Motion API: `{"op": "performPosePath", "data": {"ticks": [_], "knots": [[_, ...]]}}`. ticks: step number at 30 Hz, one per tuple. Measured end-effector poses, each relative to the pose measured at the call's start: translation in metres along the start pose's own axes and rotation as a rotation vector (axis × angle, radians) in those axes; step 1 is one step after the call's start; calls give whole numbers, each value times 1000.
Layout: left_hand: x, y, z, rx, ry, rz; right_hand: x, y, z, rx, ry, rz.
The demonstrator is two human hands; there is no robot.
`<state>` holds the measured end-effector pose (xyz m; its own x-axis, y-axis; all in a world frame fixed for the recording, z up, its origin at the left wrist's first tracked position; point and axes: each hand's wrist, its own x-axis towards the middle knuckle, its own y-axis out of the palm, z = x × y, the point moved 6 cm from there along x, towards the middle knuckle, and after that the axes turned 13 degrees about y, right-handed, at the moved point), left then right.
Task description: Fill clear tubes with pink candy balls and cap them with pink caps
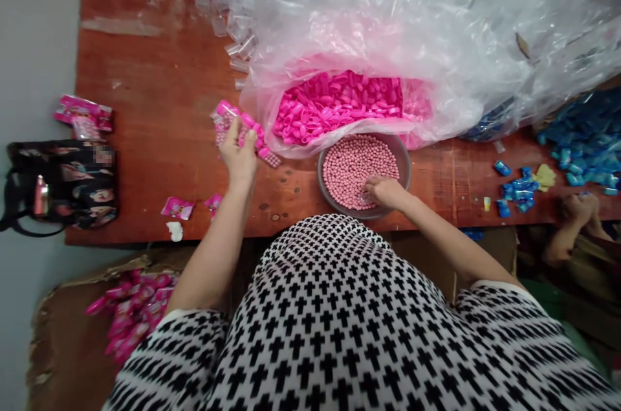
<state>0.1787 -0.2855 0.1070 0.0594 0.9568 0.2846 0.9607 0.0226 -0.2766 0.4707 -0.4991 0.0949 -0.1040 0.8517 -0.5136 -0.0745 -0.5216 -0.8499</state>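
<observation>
My left hand (239, 158) is over a row of small clear containers with pink caps (224, 114), filled with pink beads. Its thumb and fingers close around one of them; the grip is partly hidden. To the right, a grey bowl (406, 171) holds many round pink beads (356, 162). My right hand (387, 192) reaches into the bowl's near right side, fingers pinched on what looks like a small clear container (365, 195), mostly covered by beads and fingers. Behind the bowl, a large plastic bag (301, 42) lies open, showing loose pink caps (339, 100).
Clear empty containers (240, 26) lie left of the bag. Pink packets (177, 208) and a dark patterned bag (92, 184) are on the left. A cardboard box (63, 333) below holds pink packets. At right are blue pieces (521, 188) and another person's hands (579, 207).
</observation>
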Motion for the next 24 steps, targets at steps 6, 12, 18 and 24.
{"op": "performPosePath", "data": {"ticks": [6, 12, 18, 24], "knots": [[-69, 76, -45, -139, -32, 334, 0, 13, 0, -32, 117, 3], [-118, 144, -83, -95, 73, 763, 10, 2, -23, 693, 206, 3], [-114, 157, -82, -141, 117, 785, 21, -9, -16, 966, 65, -143], [-105, 151, -70, -156, -20, 729, 39, -26, -12, 897, -17, -166]]}}
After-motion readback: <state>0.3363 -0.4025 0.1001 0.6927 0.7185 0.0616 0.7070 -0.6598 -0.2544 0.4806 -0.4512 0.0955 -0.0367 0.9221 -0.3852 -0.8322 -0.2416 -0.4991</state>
